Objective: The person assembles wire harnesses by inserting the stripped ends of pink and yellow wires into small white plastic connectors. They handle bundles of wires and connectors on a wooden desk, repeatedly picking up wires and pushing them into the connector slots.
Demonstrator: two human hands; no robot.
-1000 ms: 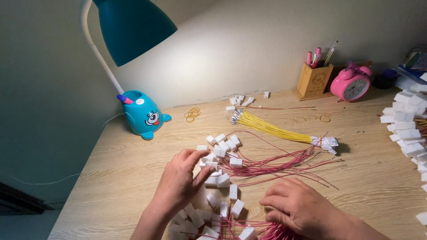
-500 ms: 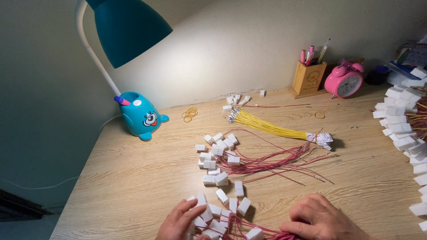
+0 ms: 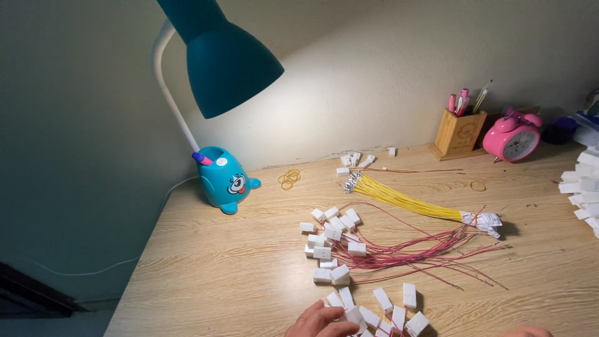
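Only the top of my left hand (image 3: 319, 322) shows at the bottom edge, its fingers curled and resting against small white connectors (image 3: 380, 312) that end red wires (image 3: 412, 253). Whether it grips one is hidden by the frame edge. A sliver of my right hand (image 3: 526, 331) peeks in at the bottom right, close to the desk's front edge. More white connectors (image 3: 331, 240) lie in a loose cluster just beyond my left hand, with their red wires fanning out to the right.
A bundle of yellow wires (image 3: 405, 198) lies across the wooden desk (image 3: 237, 274). A teal lamp with a cartoon base (image 3: 226, 181) stands at the left, rubber bands (image 3: 289, 178) beside it. Pen holder (image 3: 458, 132), pink alarm clock (image 3: 513, 137), and a white connector heap (image 3: 583, 187) sit right.
Both hands have pulled back toward me and dropped nearly out of the frame. The view has tilted up, showing more of the lamp and wall.
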